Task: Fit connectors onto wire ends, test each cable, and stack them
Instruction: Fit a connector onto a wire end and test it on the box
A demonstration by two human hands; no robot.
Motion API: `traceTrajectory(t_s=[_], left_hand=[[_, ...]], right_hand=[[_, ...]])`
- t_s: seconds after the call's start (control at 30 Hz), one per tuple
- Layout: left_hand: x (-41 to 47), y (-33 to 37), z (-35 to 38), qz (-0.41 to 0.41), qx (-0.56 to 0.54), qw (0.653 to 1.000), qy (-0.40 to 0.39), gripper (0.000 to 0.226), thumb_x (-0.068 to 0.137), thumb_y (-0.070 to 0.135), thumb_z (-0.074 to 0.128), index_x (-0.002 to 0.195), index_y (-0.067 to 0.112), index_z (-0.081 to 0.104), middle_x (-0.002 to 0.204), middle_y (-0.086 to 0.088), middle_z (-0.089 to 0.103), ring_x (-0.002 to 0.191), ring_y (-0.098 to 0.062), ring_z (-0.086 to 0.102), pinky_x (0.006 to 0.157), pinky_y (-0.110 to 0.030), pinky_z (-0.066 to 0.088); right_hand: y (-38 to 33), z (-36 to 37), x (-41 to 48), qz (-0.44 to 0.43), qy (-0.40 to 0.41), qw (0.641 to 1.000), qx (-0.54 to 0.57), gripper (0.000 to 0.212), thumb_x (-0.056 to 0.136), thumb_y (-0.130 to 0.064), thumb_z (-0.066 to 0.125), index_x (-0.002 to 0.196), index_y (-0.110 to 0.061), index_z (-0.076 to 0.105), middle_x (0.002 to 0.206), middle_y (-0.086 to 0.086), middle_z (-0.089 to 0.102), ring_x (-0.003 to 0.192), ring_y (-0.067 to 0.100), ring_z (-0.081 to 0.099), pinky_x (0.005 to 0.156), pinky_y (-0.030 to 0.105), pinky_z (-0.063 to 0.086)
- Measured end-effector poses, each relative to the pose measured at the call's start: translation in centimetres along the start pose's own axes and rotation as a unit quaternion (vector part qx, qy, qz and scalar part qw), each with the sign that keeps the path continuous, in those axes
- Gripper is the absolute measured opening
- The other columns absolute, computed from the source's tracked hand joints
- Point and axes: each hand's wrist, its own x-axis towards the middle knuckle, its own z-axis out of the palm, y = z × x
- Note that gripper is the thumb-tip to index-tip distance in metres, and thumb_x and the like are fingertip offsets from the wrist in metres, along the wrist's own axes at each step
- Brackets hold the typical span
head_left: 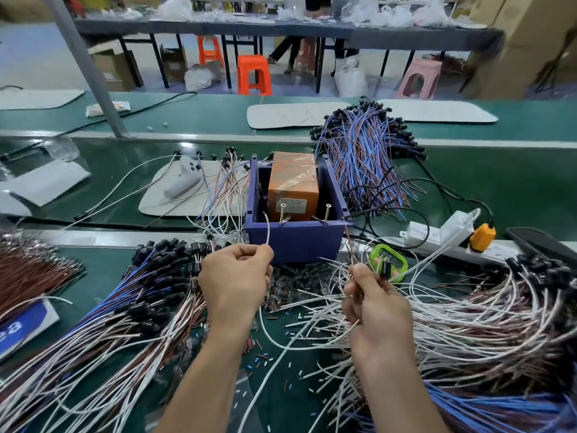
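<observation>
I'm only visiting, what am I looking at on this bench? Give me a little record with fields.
left hand: pinches a white wire that runs up to the purple box
right hand: grips a brown wire among other thin wires
box contents: orange block
left pile: cables with black connectors
right pile: loose white and brownish wires
surface: green mat

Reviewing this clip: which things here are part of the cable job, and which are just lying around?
In the job: left hand pinching white wire; right hand gripping brown wire; purple box with two upright screws; connector-tipped cable pile.
Lying about: white controller, green timer, power strip, phone.
</observation>
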Motion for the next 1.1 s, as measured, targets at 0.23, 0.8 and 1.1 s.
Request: traceTrajectory(t_s=[0.23,0.8,1.1], left_hand=[[-0.5,0.9,0.4,0.03,0.045,0.999,-0.002,0.028,0.074,0.03,0.076,0.071,0.057,0.069,0.051,0.013,0.067,0.038,0.0,0.056,0.047,-0.022,0.042],[-0.4,0.7,0.7,0.038,0.036,0.998,-0.023,0.024,0.074,0.024,0.076,0.065,0.046,0.074,0.05,0.008,0.066,0.034,-0.001,0.049,0.036,-0.014,0.037],[-0.3,0.8,0.7,0.024,0.047,0.998,-0.033,0.022,0.074,0.025,0.076,0.067,0.046,0.074,0.051,0.009,0.067,0.035,-0.001,0.051,0.037,-0.012,0.036]], right_hand=[[-0.2,0.0,0.1,0.001,0.0,1.0,0.0,0.008,0.092,-0.009,0.072,0.085,-0.01,0.067,0.058,0.001,0.062,0.05,0.009,0.052,0.046,0.019,0.039],[-0.7,-0.2,0.2,-0.008,0.018,1.0,-0.018,0.008,0.091,-0.009,0.073,0.085,-0.008,0.069,0.057,0.003,0.063,0.046,0.008,0.05,0.042,0.017,0.039],[-0.9,1.1,0.3,-0.014,0.017,1.0,-0.01,0.017,0.092,-0.005,0.072,0.08,-0.012,0.062,0.05,-0.002,0.06,0.043,0.005,0.05,0.04,0.015,0.037]])
